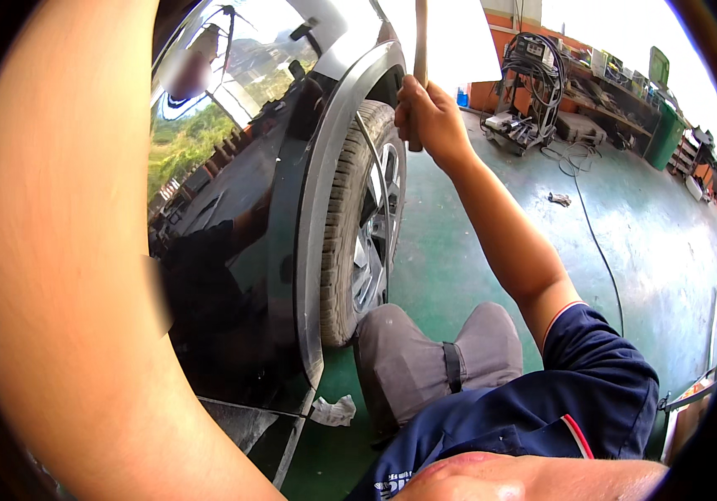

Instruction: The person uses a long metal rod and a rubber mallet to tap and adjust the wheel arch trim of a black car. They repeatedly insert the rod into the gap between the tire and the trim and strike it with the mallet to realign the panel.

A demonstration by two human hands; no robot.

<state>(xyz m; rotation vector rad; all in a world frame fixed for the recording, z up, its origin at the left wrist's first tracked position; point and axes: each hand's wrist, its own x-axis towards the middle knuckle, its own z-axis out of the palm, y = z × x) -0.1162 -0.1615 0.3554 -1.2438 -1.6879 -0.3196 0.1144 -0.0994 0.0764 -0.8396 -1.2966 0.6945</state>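
Note:
My right hand [433,121] is closed around a wooden-handled tool [422,37], held upright beside the front of a dark car's wheel arch. The tool's upper end runs out of the picture, so its head cannot be seen. My left forearm [58,250] rises large along the left side, and its hand is out of view. Between my arms stands the glossy dark car body [233,334] with a grey wheel-arch trim [318,209]. Inside the arch is a tire [342,242] on a silver rim [367,267]. A thin curved strip [381,179] crosses the wheel's face.
Crumpled white paper [333,411] lies by the car's lower edge. A wheeled machine cart [529,92] with coiled cables stands at the back right, near a cluttered workbench [605,104] and a green bin [666,138]. A black cable [596,238] trails over the green floor [475,242].

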